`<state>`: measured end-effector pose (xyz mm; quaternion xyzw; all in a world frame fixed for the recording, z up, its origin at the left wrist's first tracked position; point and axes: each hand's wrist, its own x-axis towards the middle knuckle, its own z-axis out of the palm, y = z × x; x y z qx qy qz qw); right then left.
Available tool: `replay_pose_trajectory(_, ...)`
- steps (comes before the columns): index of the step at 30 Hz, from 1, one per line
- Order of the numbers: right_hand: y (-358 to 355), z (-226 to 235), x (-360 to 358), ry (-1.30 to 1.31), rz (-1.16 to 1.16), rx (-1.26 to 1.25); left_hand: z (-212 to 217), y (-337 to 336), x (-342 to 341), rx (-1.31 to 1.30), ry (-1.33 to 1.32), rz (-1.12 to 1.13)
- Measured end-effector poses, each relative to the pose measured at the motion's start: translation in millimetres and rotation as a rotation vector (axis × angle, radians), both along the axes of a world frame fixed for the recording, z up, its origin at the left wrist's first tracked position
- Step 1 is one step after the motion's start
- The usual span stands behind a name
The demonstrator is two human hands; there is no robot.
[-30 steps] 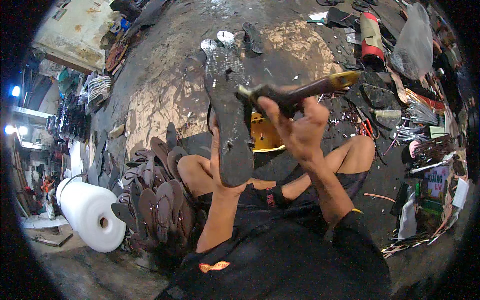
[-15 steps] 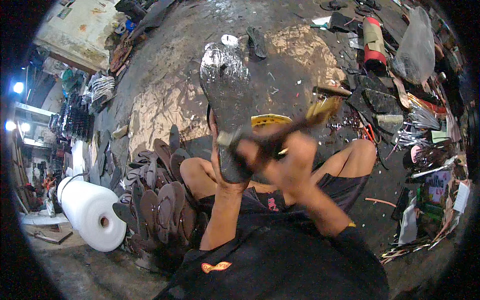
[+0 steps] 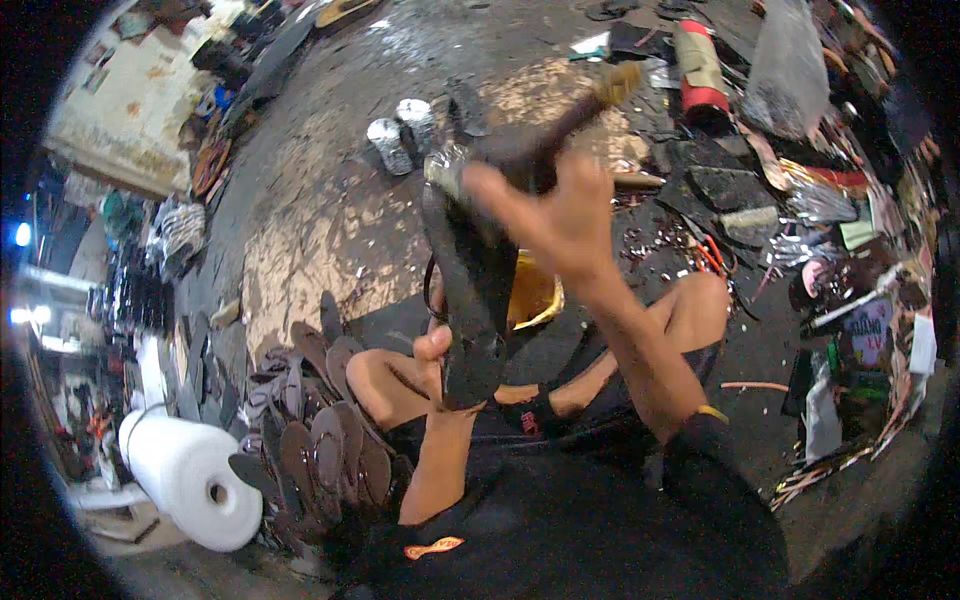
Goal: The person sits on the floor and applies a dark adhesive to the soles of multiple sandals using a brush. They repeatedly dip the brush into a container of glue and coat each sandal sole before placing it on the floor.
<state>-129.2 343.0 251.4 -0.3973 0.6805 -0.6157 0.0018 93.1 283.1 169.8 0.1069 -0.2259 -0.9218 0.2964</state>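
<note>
Left hand pinches the lower end of a dark shoe sole, held upright over the lap. Right hand is closed round a brush, bristle end on the sole's top, handle pointing to 1 o'clock. Sole surface looks wet at the top, so coating seems partly done, lower part left. Yellow bowl just behind the sole. Sole stack at 8 o'clock, white roll beyond it. Red cylinder at 1 o'clock, blue-and-white packet at 3 o'clock.
</note>
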Motion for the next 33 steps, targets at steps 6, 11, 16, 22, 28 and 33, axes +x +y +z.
replay_pose_trajectory(6, 10.8, -6.8, 33.5, -0.408, 0.077, 0.013, -9.9, -17.8, -3.7, 0.004, -0.084, 0.144)
replay_pose_trajectory(11, 54.9, -44.9, 47.9, -0.714, -0.41, 0.42, 13.0, -190.7, 6.6, -0.703, -0.532, 0.629)
replay_pose_trajectory(16, 64.2, -86.6, 3.4, -0.242, -0.562, 0.946, -57.8, -398.6, -25.7, -0.221, -0.439, 0.518)
replay_pose_trajectory(22, 82.2, -124.1, 17.3, -0.295, -0.539, 0.863, -229.9, -501.2, -74.1, -0.051, -0.499, 0.442)
replay_pose_trajectory(28, 95.3, -112.5, -5.6, -0.512, -0.647, 0.881, -234.9, -514.4, -109.4, -0.448, -1.065, 0.527)
replay_pose_trajectory(33, 102.8, -145.4, -48.7, -0.313, -0.506, 0.877, -165.5, -426.2, -51.2, -0.683, -1.471, 0.675)
